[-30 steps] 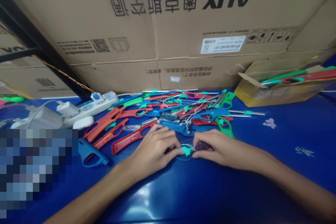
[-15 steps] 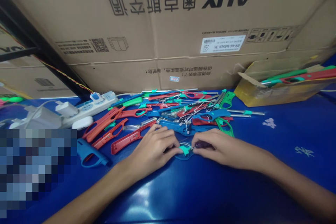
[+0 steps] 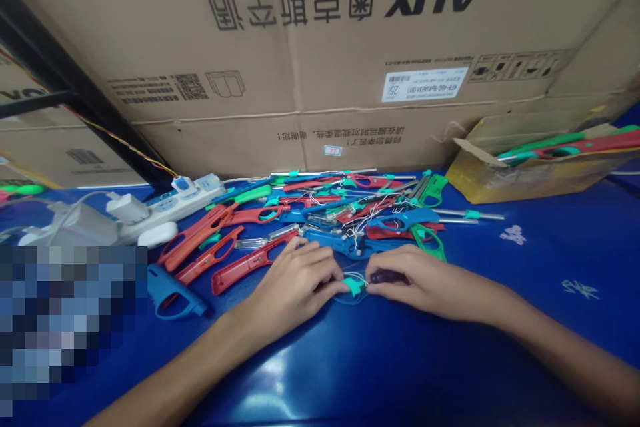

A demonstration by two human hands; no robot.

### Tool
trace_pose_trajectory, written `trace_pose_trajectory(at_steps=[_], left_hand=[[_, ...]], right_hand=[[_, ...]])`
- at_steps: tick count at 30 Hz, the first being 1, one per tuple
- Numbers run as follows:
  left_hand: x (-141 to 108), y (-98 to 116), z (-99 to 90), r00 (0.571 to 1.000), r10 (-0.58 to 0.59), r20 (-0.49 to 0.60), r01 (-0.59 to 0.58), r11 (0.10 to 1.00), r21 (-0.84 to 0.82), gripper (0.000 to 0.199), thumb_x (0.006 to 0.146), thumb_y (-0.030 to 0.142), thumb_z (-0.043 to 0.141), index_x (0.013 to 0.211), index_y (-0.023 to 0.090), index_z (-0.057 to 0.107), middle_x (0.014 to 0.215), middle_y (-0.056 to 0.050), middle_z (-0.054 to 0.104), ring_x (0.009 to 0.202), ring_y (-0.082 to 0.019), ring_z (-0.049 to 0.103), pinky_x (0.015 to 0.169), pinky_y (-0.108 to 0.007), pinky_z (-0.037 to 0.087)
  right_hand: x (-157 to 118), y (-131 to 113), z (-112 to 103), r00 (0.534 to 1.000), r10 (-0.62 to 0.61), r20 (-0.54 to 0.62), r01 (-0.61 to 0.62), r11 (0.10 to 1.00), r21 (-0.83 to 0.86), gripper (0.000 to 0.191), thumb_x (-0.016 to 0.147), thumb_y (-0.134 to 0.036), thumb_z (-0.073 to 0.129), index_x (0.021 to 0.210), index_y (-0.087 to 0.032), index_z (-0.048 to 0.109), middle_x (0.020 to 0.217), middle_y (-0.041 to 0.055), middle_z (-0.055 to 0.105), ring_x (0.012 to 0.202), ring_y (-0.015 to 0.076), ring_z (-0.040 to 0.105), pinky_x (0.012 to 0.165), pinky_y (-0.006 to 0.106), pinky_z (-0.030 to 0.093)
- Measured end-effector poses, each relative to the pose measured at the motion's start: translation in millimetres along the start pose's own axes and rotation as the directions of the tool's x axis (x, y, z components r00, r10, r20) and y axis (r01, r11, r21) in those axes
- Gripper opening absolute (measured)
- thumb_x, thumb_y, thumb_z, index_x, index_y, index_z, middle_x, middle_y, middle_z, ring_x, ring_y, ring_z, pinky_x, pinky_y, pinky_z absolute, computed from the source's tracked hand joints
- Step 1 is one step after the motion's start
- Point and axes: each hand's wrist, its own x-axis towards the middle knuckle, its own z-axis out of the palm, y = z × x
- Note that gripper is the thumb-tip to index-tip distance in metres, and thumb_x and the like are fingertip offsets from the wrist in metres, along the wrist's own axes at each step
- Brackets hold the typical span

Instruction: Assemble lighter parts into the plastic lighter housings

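Note:
Both hands meet at the front of a heap of utility lighter parts. My left hand (image 3: 305, 280) is closed, its thumb and forefinger pinching at a teal trigger piece (image 3: 355, 287) set in a blue lighter shell (image 3: 353, 300). Thin white wires (image 3: 354, 275) arch over that piece towards my right hand (image 3: 405, 280). The right fingertips are pinched together at the wire ends. A dark purple, rounded handle-like piece (image 3: 387, 277) lies within the right hand's grip; its tip is hidden.
Red and orange lighter shells (image 3: 255, 263) lie left of the hands, beside a loose blue shell (image 3: 175, 293). A white power strip (image 3: 165, 203) with plugs stands back left. At right is an open carton (image 3: 500, 173) holding lighters. A large cardboard sheet (image 3: 300, 80) rises behind.
The hands stay at almost the same spot. The teal trigger piece and the fingers around it have shifted very slightly; the heap is unchanged.

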Motion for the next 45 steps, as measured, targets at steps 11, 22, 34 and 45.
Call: trace_pose_trajectory(at_steps=[11, 22, 34, 45], left_hand=[[0, 1, -0.7, 1.0, 0.011, -0.024, -0.011, 1.0, 0.014, 0.02, 0.098, 0.037, 0.061, 0.088, 0.02, 0.066, 0.084, 0.002, 0.067, 0.078, -0.016, 0.056, 0.087, -0.035, 0.031], [1, -1, 3.1, 1.0, 0.024, -0.019, -0.024, 1.0, 0.003, 0.022, 0.099, 0.037, 0.059, 0.089, 0.02, 0.067, 0.086, 0.0, 0.068, 0.082, -0.017, 0.058, 0.084, -0.034, 0.032], [1, 1, 2.8, 0.999, -0.034, -0.041, 0.036, 0.999, 0.039, 0.026, 0.097, 0.042, 0.06, 0.087, 0.019, 0.063, 0.078, 0.002, 0.064, 0.072, -0.015, 0.056, 0.088, -0.036, 0.032], [-2, -1, -2.7, 0.996, 0.085, 0.027, -0.086, 0.995, 0.045, 0.02, 0.102, 0.035, 0.053, 0.093, 0.021, 0.064, 0.088, 0.0, 0.063, 0.084, -0.017, 0.054, 0.089, -0.035, 0.031]], right_hand=[[3, 0, 0, 0.998, 0.058, -0.004, -0.058, 0.998, 0.009, 0.024, 0.097, -0.043, 0.054, 0.094, -0.021, 0.064, 0.09, 0.0013, 0.066, 0.087, 0.0166, 0.058, 0.077, 0.03, 0.042], [1, 0, 1, 0.998, 0.063, -0.012, -0.063, 0.998, 0.016, 0.021, 0.097, -0.042, 0.055, 0.099, -0.022, 0.061, 0.096, 0.0019, 0.066, 0.092, 0.0178, 0.057, 0.078, 0.03, 0.043], [1, 0, 1, 0.997, 0.075, 0.0, -0.075, 0.997, 0.024, 0.021, 0.096, -0.042, 0.055, 0.103, -0.023, 0.061, 0.098, 0.0026, 0.065, 0.094, 0.0193, 0.057, 0.08, 0.031, 0.044], [1, -8, 1, 0.999, -0.041, 0.028, 0.041, 0.999, -0.028, 0.026, 0.098, -0.027, 0.051, 0.122, -0.026, 0.061, 0.105, 0.0019, 0.07, 0.096, 0.0175, 0.063, 0.083, 0.029, 0.046]])
